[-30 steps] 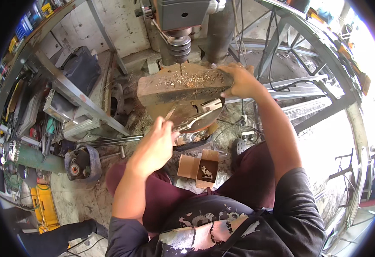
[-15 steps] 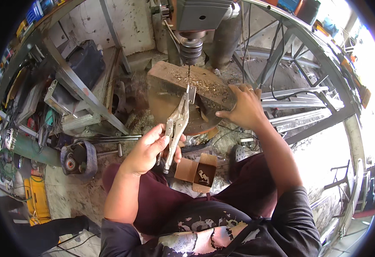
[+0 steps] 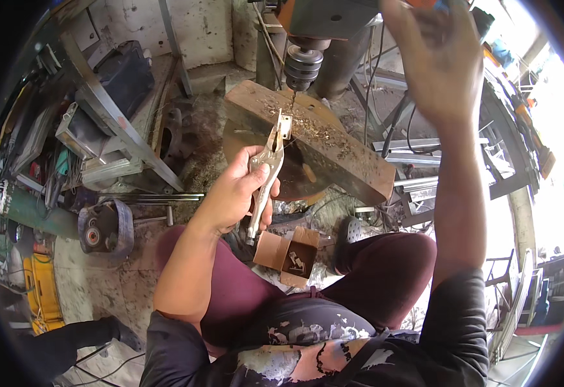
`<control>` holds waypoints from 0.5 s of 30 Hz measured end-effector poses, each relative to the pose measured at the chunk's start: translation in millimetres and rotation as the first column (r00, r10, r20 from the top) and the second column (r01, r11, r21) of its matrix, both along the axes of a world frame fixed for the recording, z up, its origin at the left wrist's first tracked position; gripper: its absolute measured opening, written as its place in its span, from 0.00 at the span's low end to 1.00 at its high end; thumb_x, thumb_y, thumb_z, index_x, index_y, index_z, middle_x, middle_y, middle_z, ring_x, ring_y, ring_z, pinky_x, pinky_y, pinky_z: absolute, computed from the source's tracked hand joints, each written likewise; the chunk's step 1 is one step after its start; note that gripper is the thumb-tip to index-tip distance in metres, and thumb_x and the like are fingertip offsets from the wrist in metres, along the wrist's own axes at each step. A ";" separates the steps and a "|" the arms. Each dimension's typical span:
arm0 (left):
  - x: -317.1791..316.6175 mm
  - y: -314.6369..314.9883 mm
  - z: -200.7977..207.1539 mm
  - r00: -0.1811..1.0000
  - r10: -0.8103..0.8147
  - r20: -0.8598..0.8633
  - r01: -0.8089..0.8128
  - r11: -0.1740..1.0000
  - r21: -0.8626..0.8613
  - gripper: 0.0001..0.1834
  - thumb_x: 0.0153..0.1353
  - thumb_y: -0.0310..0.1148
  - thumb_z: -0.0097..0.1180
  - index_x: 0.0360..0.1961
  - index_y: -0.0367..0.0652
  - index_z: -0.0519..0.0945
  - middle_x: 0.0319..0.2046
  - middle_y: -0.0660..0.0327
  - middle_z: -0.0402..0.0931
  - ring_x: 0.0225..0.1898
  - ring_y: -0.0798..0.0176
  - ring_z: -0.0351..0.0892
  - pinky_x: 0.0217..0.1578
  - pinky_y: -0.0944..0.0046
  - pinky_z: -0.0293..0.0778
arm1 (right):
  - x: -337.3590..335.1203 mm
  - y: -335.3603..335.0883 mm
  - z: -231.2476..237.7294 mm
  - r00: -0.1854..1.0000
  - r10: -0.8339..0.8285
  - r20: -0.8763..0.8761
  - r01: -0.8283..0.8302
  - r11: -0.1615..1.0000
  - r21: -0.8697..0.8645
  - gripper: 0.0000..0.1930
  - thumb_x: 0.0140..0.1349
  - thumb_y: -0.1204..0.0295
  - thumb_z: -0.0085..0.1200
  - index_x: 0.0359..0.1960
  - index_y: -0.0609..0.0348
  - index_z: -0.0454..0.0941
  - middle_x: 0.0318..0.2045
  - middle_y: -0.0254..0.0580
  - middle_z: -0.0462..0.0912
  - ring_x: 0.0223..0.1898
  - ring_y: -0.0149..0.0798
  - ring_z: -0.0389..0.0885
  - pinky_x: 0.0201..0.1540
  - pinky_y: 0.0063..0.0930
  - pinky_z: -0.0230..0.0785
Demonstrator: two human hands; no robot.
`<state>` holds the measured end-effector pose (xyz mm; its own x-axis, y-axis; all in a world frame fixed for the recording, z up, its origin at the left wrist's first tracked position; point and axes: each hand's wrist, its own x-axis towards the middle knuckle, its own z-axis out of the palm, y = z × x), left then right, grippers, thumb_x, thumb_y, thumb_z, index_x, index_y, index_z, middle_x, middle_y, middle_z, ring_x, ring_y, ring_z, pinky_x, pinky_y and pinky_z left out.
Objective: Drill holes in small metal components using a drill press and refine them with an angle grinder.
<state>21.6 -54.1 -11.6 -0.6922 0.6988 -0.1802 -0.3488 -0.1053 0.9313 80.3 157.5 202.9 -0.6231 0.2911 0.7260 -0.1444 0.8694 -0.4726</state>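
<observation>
My left hand (image 3: 230, 197) is wrapped round silver locking pliers (image 3: 269, 158). Their jaws grip a small metal plate (image 3: 286, 126) with holes in it, at the near edge of a wooden block (image 3: 359, 161) strewn with shavings. Just above the block hangs a drill bit (image 3: 293, 99) in the chuck (image 3: 304, 66) of a drill press (image 3: 333, 20). My right hand (image 3: 442, 68) is raised at the upper right, beside the press head. Motion smears its fingers, so their grip does not show.
An open cardboard box (image 3: 271, 250) with small metal pieces (image 3: 296, 263) stands on the floor between my legs. Metal frames (image 3: 111, 116) rise at the left, and steel bars (image 3: 417, 158) lie at the right. A person's dark-clothed leg (image 3: 69, 338) shows at the lower left.
My right hand has left the block's right end and risen to the upper right. My left hand still holds the pliers with the plate. The whole view has shifted slightly.
</observation>
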 end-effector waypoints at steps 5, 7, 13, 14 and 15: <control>-4.4 15.9 9.5 1.000 -0.025 0.003 0.025 1.000 -0.002 0.34 0.78 0.34 0.47 0.80 0.51 0.50 0.34 0.53 0.78 0.16 0.61 0.78 0.15 0.61 0.76 | -26.8 -5.5 21.5 0.950 -0.183 -0.253 0.253 0.925 0.283 0.29 0.62 0.57 0.70 0.54 0.71 0.78 0.36 0.51 0.88 0.35 0.43 0.88 0.43 0.36 0.80; -11.5 19.7 6.2 0.999 -0.044 -0.006 0.044 0.999 0.009 0.34 0.78 0.34 0.47 0.80 0.50 0.51 0.34 0.53 0.78 0.16 0.61 0.78 0.15 0.61 0.76 | -24.6 -0.5 19.5 0.960 -0.116 -0.253 0.176 0.957 0.230 0.28 0.62 0.58 0.69 0.51 0.72 0.79 0.34 0.51 0.87 0.34 0.43 0.87 0.42 0.37 0.80; -19.2 26.4 -0.4 0.999 -0.032 -0.013 0.032 0.999 0.037 0.33 0.78 0.34 0.47 0.80 0.51 0.53 0.34 0.53 0.77 0.16 0.60 0.79 0.16 0.60 0.77 | -22.4 -1.8 16.9 0.970 -0.035 -0.242 0.086 0.975 0.204 0.23 0.64 0.60 0.63 0.46 0.74 0.80 0.31 0.50 0.87 0.31 0.41 0.86 0.37 0.35 0.77; -19.4 26.3 -0.4 1.000 -0.016 -0.005 0.016 0.999 0.047 0.33 0.78 0.33 0.46 0.80 0.51 0.53 0.33 0.53 0.77 0.17 0.60 0.79 0.16 0.60 0.77 | -21.9 -3.4 18.9 0.978 -0.020 -0.206 0.067 0.972 0.224 0.23 0.65 0.60 0.61 0.46 0.75 0.80 0.30 0.50 0.87 0.31 0.40 0.86 0.36 0.34 0.76; -19.4 25.8 0.6 1.000 -0.012 -0.010 0.013 0.999 0.037 0.32 0.79 0.32 0.45 0.80 0.51 0.53 0.33 0.54 0.77 0.17 0.61 0.79 0.16 0.60 0.77 | -19.2 -7.2 19.3 0.979 -0.023 -0.202 0.068 0.973 0.220 0.23 0.65 0.60 0.61 0.46 0.75 0.80 0.30 0.50 0.87 0.31 0.40 0.86 0.36 0.34 0.76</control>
